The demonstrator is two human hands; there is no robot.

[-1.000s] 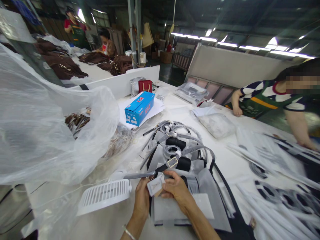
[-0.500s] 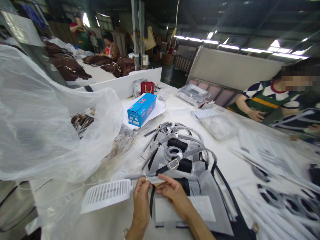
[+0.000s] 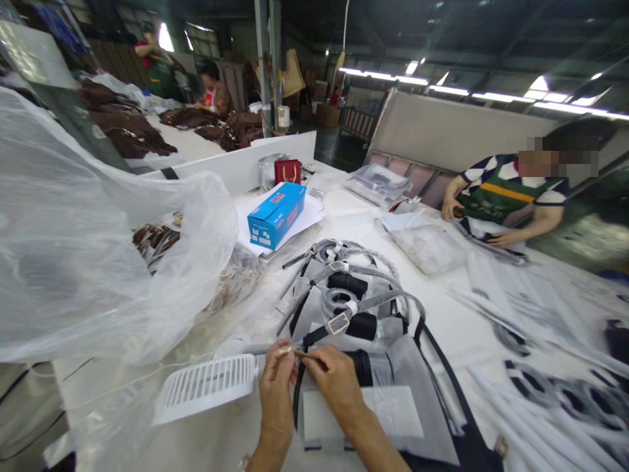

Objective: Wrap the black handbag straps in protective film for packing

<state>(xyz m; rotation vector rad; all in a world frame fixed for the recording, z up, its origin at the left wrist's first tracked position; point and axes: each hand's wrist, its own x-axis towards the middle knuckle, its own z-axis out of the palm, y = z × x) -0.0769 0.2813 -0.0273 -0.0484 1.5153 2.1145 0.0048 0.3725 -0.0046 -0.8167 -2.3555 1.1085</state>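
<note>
Tabletop (image 3: 442,314) under left hand (image 3: 276,393), right hand (image 3: 341,387) fingertip-close

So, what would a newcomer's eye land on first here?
Probably the bright blue box, left of centre beyond the hands, on white sheets. Next, perhaps the big cloudy plastic bag filling the left side. Nearer, at lower centre, the left hand and right hand pinch a thin brown piece, right of a white slatted object.
</note>
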